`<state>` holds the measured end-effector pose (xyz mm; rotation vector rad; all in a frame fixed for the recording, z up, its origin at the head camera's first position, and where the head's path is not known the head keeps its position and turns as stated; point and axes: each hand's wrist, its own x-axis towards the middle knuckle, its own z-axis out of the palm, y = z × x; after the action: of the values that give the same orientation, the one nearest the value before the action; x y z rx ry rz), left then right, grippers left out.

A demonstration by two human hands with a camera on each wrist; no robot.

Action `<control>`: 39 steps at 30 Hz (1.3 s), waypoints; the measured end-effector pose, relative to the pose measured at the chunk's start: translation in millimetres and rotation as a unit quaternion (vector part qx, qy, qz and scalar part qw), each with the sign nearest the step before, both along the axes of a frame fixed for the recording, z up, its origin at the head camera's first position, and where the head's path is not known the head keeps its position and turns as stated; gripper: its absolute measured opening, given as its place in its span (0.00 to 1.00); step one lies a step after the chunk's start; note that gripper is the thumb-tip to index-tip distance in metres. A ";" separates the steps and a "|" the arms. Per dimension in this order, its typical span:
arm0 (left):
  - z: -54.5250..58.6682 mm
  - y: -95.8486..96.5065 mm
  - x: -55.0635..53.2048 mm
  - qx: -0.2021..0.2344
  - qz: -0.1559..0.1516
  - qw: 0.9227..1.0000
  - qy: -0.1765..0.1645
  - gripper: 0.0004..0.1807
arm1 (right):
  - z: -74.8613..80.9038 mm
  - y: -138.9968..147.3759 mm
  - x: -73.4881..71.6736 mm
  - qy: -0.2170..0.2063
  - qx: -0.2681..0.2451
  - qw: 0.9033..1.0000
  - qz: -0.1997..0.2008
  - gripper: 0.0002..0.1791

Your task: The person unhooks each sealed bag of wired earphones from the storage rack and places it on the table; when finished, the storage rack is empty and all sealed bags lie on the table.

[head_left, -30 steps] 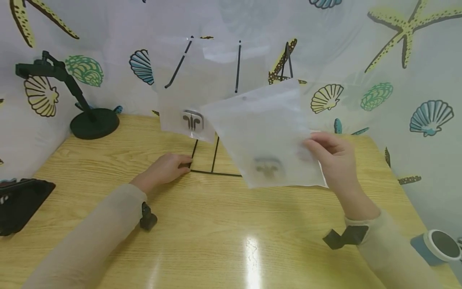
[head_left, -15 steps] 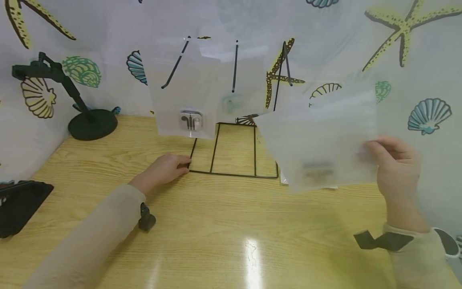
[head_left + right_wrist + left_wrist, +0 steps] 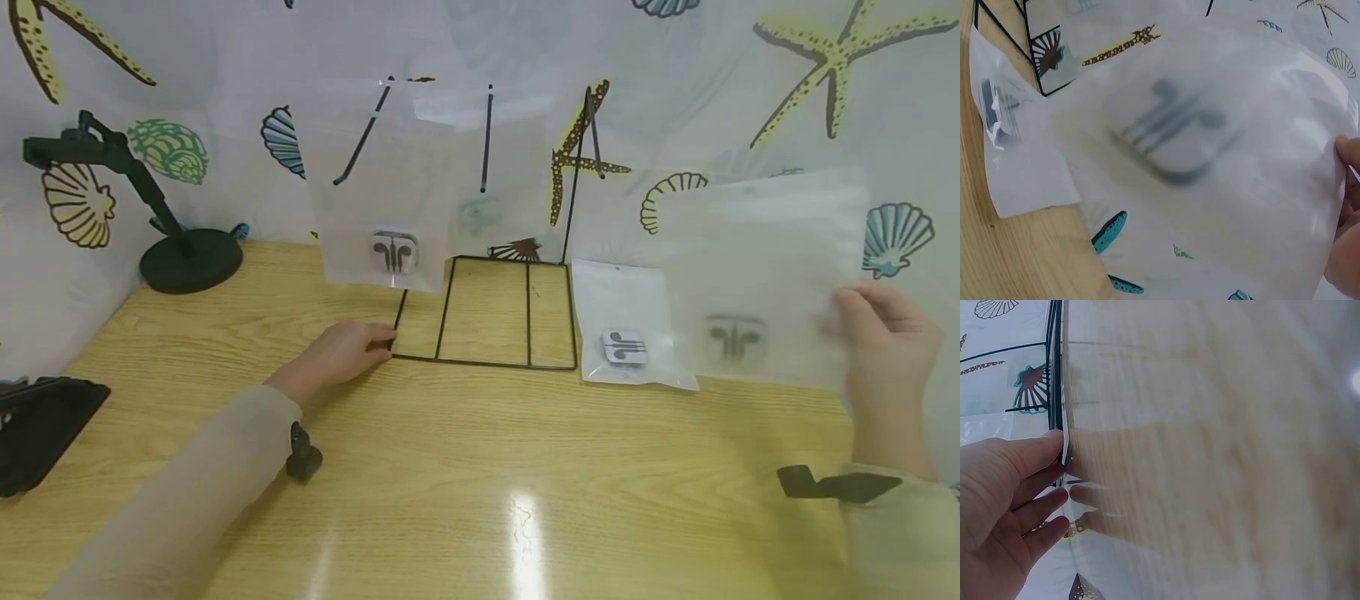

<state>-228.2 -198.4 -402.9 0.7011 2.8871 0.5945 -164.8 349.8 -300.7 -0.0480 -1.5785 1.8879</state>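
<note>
My right hand [image 3: 892, 333] pinches the right edge of a frosted plastic bag [image 3: 780, 250], held up above the table. Boxed earphones [image 3: 1175, 131] show blurred through it in the right wrist view. My left hand [image 3: 337, 354] holds the left side of a black wire display rack's base [image 3: 487, 362], thumb and fingertips at the rod. In the left wrist view its fingertips [image 3: 1054, 525] meet the tabletop. A clear-fronted bag of earphones [image 3: 393, 250] hangs from the rack's left hook. Another bag of earphones [image 3: 626, 333] lies right of the base.
A black lamp-like stand [image 3: 191, 258] with a round base stands at the back left. A black object [image 3: 52, 433] lies at the left edge. The rack's middle hook [image 3: 487, 142] and right hook [image 3: 595, 133] stick out before a shell-patterned curtain [image 3: 817, 192].
My right hand has carried the frosted bag rightward, away from the rack, uncovering the rack's base and the bag lying beside it. My left hand stays at the rack.
</note>
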 end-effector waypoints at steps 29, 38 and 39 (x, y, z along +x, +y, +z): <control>0.7 -0.7 0.4 0.001 0.001 1.000 -0.006 0.21 | -34.7 67.9 -61.1 -0.379 0.177 0.907 -0.047 0.06; 0.1 -1.9 -0.6 0.001 0.005 1.000 -0.012 0.22 | -54.3 79.6 -76.1 -0.423 0.280 0.860 -0.061 0.20; 0.1 -2.0 -0.6 0.000 0.005 1.000 -0.012 0.22 | -57.2 80.6 -76.9 -0.422 0.290 0.857 -0.059 0.22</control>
<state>-228.8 -200.4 -402.8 0.6745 2.8698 0.6012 -241.7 430.4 -357.8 -0.7782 -2.5964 1.2467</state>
